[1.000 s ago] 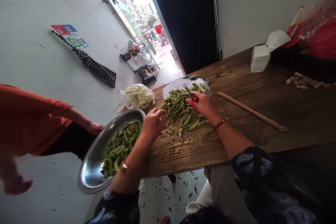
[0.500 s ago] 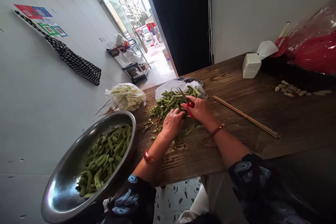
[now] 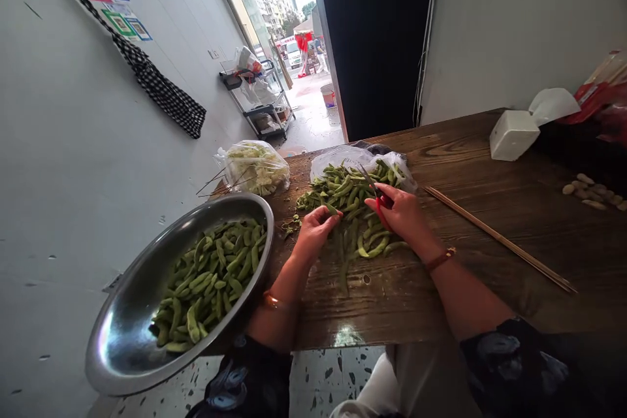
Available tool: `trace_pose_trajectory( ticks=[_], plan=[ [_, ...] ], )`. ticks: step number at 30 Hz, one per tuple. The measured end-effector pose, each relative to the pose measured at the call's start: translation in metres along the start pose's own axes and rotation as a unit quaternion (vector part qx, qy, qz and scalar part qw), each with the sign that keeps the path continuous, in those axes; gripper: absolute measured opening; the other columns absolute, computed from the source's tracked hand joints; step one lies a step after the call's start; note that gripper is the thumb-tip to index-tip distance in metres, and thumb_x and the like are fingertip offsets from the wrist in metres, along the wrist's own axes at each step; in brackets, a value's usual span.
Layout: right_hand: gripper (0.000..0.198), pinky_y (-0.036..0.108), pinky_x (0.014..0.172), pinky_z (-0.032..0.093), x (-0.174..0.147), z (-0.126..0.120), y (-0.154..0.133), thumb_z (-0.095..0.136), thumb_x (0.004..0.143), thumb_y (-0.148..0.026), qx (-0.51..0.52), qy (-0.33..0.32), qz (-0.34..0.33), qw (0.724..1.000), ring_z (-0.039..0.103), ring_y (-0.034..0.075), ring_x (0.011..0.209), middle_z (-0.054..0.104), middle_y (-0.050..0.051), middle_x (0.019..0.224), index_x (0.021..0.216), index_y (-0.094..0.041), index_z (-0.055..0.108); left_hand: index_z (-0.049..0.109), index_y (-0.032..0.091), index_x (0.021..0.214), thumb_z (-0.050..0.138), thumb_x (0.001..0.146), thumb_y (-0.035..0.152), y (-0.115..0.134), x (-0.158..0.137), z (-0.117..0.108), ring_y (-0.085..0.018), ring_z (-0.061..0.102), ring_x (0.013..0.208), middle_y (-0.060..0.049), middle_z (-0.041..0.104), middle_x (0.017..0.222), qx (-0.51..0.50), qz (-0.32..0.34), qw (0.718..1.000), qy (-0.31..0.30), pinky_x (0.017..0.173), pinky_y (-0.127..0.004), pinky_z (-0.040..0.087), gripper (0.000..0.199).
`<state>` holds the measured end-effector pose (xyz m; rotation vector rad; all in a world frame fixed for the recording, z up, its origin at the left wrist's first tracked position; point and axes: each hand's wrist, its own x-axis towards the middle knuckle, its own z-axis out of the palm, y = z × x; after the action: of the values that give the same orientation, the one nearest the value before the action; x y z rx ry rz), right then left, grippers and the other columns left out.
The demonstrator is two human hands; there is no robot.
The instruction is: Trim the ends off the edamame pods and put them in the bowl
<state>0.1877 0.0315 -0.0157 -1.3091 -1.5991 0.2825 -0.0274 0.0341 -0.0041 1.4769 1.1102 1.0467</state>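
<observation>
My left hand [image 3: 316, 227] pinches a green edamame pod [image 3: 332, 209] between thumb and fingers, just in front of the pile. In my right hand [image 3: 399, 212] are red-handled scissors [image 3: 382, 208], their blades pointing up and away over the pods. A heap of edamame pods [image 3: 350, 186] spills from a clear plastic bag [image 3: 337, 158] on the wooden table, with more pods lying loose between and below my hands. To the left, a large steel bowl [image 3: 120, 339] sits tilted in view, holding many pods [image 3: 210, 281].
A bag of cut cauliflower [image 3: 255, 168] lies behind the bowl. Thin wooden skewers [image 3: 499, 238] lie right of my right hand. Farther right are a white tissue pack [image 3: 513, 135] and peanuts [image 3: 595, 192]. A shelf cart [image 3: 262, 101] stands by the doorway.
My left hand has come back from the pile and now shows a pod in its fingers. The scissors stay in my right hand. The view has shifted left.
</observation>
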Motion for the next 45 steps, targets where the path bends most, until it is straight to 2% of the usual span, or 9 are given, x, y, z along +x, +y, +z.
trace_pose_trajectory(
  ticks=[5,11,17,22,25,29,34,36,45],
  plan=[
    [0.048,0.028,0.057,0.045,-0.004,-0.002,-0.006,0.06,0.081,-0.052,-0.019,-0.017,-0.004,1.0,0.055,0.015,0.058,0.064,0.003,0.07,0.113,-0.016,0.067,0.065,0.013,0.084,0.071,0.07,0.028,0.004,-0.004,-0.001,-0.008,0.053,0.065,-0.002,0.066,0.077,-0.045,-0.006,0.999,0.026,0.06,-0.02,0.04,0.021],
    [0.048,0.028,0.058,0.047,-0.015,0.001,-0.017,0.062,0.08,-0.052,-0.034,-0.076,-0.036,0.996,0.056,0.015,0.059,0.067,0.003,0.075,0.115,-0.019,0.067,0.059,0.014,0.102,0.064,0.074,0.021,0.009,-0.012,0.007,-0.003,0.046,0.047,-0.003,0.067,0.084,-0.124,-0.053,0.99,-0.037,0.042,-0.017,0.03,0.03],
    [0.049,0.028,0.058,0.048,-0.018,0.003,-0.017,0.061,0.081,-0.053,-0.042,-0.115,-0.047,0.991,0.056,0.016,0.057,0.065,0.003,0.072,0.115,-0.019,0.066,0.054,0.013,0.108,0.06,0.081,0.028,0.011,-0.014,0.01,-0.008,0.059,0.058,-0.005,0.063,0.086,-0.173,-0.054,0.982,-0.05,0.051,-0.021,0.049,0.032],
    [0.049,0.029,0.063,0.048,-0.016,0.001,-0.018,0.062,0.082,-0.052,-0.05,-0.162,-0.083,0.982,0.058,0.017,0.064,0.066,0.004,0.078,0.117,-0.019,0.064,0.059,0.011,0.098,0.065,0.079,0.036,0.011,-0.013,0.008,-0.004,0.049,0.044,-0.003,0.063,0.077,-0.111,-0.025,0.993,-0.029,0.038,-0.016,0.036,0.033],
    [0.048,0.029,0.066,0.048,-0.016,0.001,-0.02,0.063,0.081,-0.053,-0.051,-0.183,-0.088,0.978,0.059,0.017,0.065,0.065,0.004,0.078,0.117,-0.02,0.064,0.062,0.011,0.088,0.065,0.078,0.04,0.012,-0.013,0.007,-0.002,0.044,0.044,-0.002,0.062,0.071,-0.083,-0.013,0.996,-0.026,0.037,-0.015,0.031,0.031],
    [0.047,0.029,0.066,0.049,-0.017,0.001,-0.022,0.067,0.079,-0.049,-0.032,-0.208,-0.1,0.972,0.059,0.017,0.067,0.065,0.002,0.078,0.117,-0.022,0.063,0.067,0.012,0.086,0.066,0.078,0.037,0.013,-0.014,0.008,-0.005,0.044,0.05,0.0,0.061,0.066,-0.02,0.03,0.999,-0.041,0.045,-0.017,0.034,0.027],
    [0.049,0.032,0.072,0.05,-0.019,0.006,-0.02,0.069,0.077,-0.047,0.002,-0.208,-0.107,0.972,0.062,0.02,0.077,0.066,0.006,0.09,0.117,-0.02,0.062,0.072,0.013,0.095,0.063,0.08,0.03,0.009,-0.015,0.012,-0.013,0.058,0.073,-0.005,0.069,0.083,0.059,0.091,0.991,-0.073,0.068,-0.024,0.046,0.024],
    [0.051,0.033,0.073,0.051,-0.019,0.007,-0.019,0.068,0.077,-0.048,0.01,-0.208,-0.108,0.972,0.062,0.021,0.081,0.067,0.007,0.095,0.119,-0.021,0.061,0.072,0.014,0.096,0.062,0.08,0.03,0.008,-0.015,0.013,-0.015,0.059,0.077,-0.006,0.07,0.087,0.061,0.096,0.99,-0.078,0.072,-0.025,0.047,0.025],
    [0.044,0.029,0.063,0.047,-0.02,0.005,-0.015,0.064,0.08,-0.05,-0.049,-0.199,-0.122,0.971,0.058,0.018,0.066,0.065,0.004,0.075,0.112,-0.02,0.066,0.071,0.012,0.081,0.061,0.078,0.027,0.01,-0.014,0.011,-0.01,0.046,0.061,0.0,0.058,0.065,0.107,0.086,0.989,-0.047,0.055,-0.02,0.036,0.018]
  ],
)
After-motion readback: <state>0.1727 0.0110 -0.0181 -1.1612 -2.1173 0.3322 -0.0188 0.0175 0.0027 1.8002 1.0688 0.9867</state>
